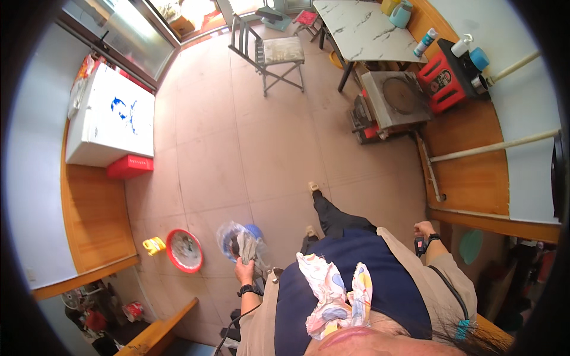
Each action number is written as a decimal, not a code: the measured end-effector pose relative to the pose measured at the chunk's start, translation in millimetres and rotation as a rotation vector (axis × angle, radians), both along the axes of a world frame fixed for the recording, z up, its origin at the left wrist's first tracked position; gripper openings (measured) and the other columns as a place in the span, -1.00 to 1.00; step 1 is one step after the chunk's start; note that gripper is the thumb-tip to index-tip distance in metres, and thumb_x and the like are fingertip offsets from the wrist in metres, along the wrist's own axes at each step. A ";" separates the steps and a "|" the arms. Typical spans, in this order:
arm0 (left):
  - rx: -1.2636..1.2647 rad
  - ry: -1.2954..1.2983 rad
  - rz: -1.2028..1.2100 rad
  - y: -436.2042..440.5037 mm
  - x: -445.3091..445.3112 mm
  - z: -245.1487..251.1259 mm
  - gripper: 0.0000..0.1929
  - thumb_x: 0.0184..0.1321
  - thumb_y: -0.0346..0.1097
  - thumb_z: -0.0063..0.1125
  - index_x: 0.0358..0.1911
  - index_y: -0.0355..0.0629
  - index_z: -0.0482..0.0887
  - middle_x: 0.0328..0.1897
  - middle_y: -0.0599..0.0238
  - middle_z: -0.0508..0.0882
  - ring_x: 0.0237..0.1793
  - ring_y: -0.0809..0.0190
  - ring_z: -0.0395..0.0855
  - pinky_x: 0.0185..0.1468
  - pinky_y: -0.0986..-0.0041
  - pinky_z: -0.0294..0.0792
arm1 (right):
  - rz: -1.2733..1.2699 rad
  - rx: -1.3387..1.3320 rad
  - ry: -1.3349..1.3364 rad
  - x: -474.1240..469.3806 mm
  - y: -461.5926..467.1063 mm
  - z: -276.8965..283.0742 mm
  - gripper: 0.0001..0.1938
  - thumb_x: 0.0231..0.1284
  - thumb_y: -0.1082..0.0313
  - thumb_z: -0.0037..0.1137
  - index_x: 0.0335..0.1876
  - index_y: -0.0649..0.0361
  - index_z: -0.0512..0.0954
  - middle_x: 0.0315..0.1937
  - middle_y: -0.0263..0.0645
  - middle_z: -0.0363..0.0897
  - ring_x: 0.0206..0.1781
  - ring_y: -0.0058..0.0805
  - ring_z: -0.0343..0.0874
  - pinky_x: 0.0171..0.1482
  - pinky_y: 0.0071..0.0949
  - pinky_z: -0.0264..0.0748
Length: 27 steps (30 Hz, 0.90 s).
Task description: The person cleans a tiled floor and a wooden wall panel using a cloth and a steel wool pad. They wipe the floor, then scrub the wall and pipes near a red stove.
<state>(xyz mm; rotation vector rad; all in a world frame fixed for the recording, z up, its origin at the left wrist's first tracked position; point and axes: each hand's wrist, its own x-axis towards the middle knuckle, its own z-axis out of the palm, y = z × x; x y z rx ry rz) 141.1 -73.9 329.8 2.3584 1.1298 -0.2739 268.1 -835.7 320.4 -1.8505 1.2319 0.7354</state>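
Observation:
My left hand [245, 270] is closed around a crumpled grey cloth [246, 247], held up above a bucket or bin lined with a clear plastic bag [226, 232]. Something blue shows beside the bag. A red-rimmed basin [200, 253] with greyish contents stands on the floor to the left, next to a yellow jug [154, 245]. My right hand [423, 228] hangs at my right side with its fingers curled; whether it holds anything cannot be told. A black device is strapped near that wrist.
A white chest [120, 115] and a red box [133, 166] stand along the left wall. Farther ahead is a folding chair [283, 50]. On the right are a marble-patterned table [360, 26], a metal stove [378, 95] and a red and black crate [438, 82]. Pipes run along the right wall.

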 end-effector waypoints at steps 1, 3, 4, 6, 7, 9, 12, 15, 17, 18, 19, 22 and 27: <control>0.031 0.012 0.003 7.0 28.5 3.9 -0.53 -0.20 -0.07 0.26 -0.17 -0.13 0.57 -0.27 -0.11 0.65 -0.21 -0.21 0.59 -0.14 0.08 0.43 | -0.012 0.039 0.021 22.4 15.2 -6.0 -0.87 -0.01 0.37 0.12 -0.56 0.21 0.50 -0.61 -0.25 0.49 -0.61 -0.45 0.47 -0.56 -0.43 0.42; 0.075 -0.052 0.012 16.9 82.9 14.3 -0.54 -0.20 -0.08 0.25 -0.17 -0.14 0.58 -0.27 -0.09 0.65 -0.21 -0.20 0.60 -0.14 0.10 0.43 | 0.156 0.120 -0.068 94.9 51.1 -15.4 -0.86 -0.01 0.38 0.12 -0.59 0.21 0.50 -0.62 -0.27 0.48 -0.63 -0.47 0.45 -0.59 -0.44 0.38; 0.106 -0.044 0.012 21.6 100.3 22.3 -0.54 -0.20 -0.08 0.25 -0.18 -0.15 0.58 -0.27 -0.09 0.66 -0.21 -0.19 0.60 -0.14 0.11 0.43 | 0.214 0.099 -0.041 133.0 72.2 -16.7 -0.86 0.00 0.38 0.11 -0.60 0.21 0.49 -0.63 -0.28 0.48 -0.64 -0.48 0.45 -0.61 -0.44 0.35; 0.059 -0.071 0.054 33.2 139.4 34.7 -0.55 -0.19 -0.09 0.25 -0.20 -0.17 0.58 -0.27 -0.09 0.66 -0.21 -0.19 0.60 -0.14 0.12 0.43 | 0.321 0.245 -0.234 225.3 121.9 -18.8 -0.83 0.07 0.29 0.11 -0.54 0.17 0.50 -0.64 -0.37 0.44 -0.61 -0.57 0.39 -0.59 -0.50 0.31; 0.050 -0.098 0.046 39.5 158.7 38.4 -0.56 -0.19 -0.10 0.25 -0.21 -0.19 0.59 -0.27 -0.08 0.66 -0.21 -0.18 0.60 -0.14 0.13 0.43 | 0.492 0.229 -0.374 274.8 147.7 -16.6 -0.82 0.12 0.25 0.10 -0.51 0.16 0.50 -0.65 -0.41 0.43 -0.59 -0.62 0.39 -0.56 -0.55 0.30; 0.055 -0.116 0.054 49.6 185.7 42.2 -0.57 -0.19 -0.11 0.25 -0.26 -0.28 0.59 -0.31 -0.12 0.64 -0.25 -0.20 0.60 -0.16 0.14 0.42 | 0.594 0.272 -0.507 362.8 198.3 -5.3 -0.81 0.15 0.26 0.12 -0.47 0.18 0.49 -0.63 -0.43 0.45 -0.58 -0.66 0.39 -0.55 -0.59 0.29; 0.044 -0.053 0.037 70.4 220.4 32.1 -0.56 -0.20 -0.12 0.26 -0.28 -0.32 0.59 -0.34 -0.16 0.63 -0.27 -0.21 0.59 -0.16 0.15 0.41 | 0.628 0.315 -0.682 467.7 268.3 15.7 -0.84 0.15 0.31 0.10 -0.34 0.24 0.56 -0.55 -0.38 0.55 -0.50 -0.65 0.49 -0.43 -0.61 0.40; 0.071 0.075 0.030 100.6 252.2 10.0 -0.55 -0.21 -0.12 0.27 -0.28 -0.33 0.58 -0.34 -0.16 0.63 -0.27 -0.21 0.59 -0.16 0.15 0.40 | 0.627 0.291 -0.704 528.4 318.8 24.6 -0.81 0.08 0.24 0.11 -0.35 0.21 0.59 -0.54 -0.33 0.59 -0.47 -0.59 0.56 -0.37 -0.57 0.45; 0.055 0.153 0.027 129.5 278.0 -6.8 -0.55 -0.21 -0.12 0.27 -0.28 -0.33 0.58 -0.34 -0.16 0.63 -0.27 -0.21 0.59 -0.16 0.15 0.40 | 0.619 0.248 -0.665 548.5 343.8 18.4 -0.81 0.05 0.23 0.13 -0.38 0.20 0.60 -0.55 -0.31 0.60 -0.48 -0.59 0.56 -0.36 -0.56 0.46; 0.044 0.178 0.021 147.2 292.9 -13.6 -0.55 -0.21 -0.11 0.27 -0.27 -0.32 0.58 -0.34 -0.16 0.63 -0.27 -0.21 0.59 -0.15 0.15 0.40 | 0.615 0.223 -0.630 550.3 353.3 12.9 -0.82 0.05 0.26 0.14 -0.39 0.21 0.60 -0.56 -0.32 0.60 -0.48 -0.61 0.55 -0.37 -0.57 0.46; 0.034 0.200 0.014 167.1 311.5 -18.5 -0.55 -0.21 -0.11 0.27 -0.27 -0.32 0.58 -0.33 -0.16 0.63 -0.27 -0.21 0.59 -0.15 0.14 0.40 | 0.592 0.181 -0.611 552.8 360.3 6.3 -0.84 0.05 0.29 0.15 -0.40 0.22 0.60 -0.57 -0.32 0.59 -0.49 -0.64 0.53 -0.38 -0.59 0.45; 0.018 0.232 -0.024 235.6 369.5 -22.7 -0.54 -0.21 -0.10 0.27 -0.27 -0.32 0.58 -0.33 -0.16 0.63 -0.26 -0.21 0.59 -0.14 0.14 0.40 | 0.567 0.003 -0.369 548.2 380.1 -13.3 -0.86 -0.03 0.32 0.16 -0.49 0.22 0.62 -0.58 -0.30 0.60 -0.53 -0.62 0.53 -0.44 -0.56 0.43; 0.029 0.214 -0.103 337.1 496.3 -4.5 -0.54 -0.21 -0.09 0.27 -0.27 -0.32 0.58 -0.32 -0.15 0.63 -0.25 -0.21 0.59 -0.13 0.13 0.40 | 0.186 0.148 -0.150 573.7 431.6 -22.1 -0.90 0.02 0.35 0.15 -0.48 0.19 0.60 -0.59 -0.34 0.54 -0.56 -0.64 0.46 -0.58 -0.60 0.30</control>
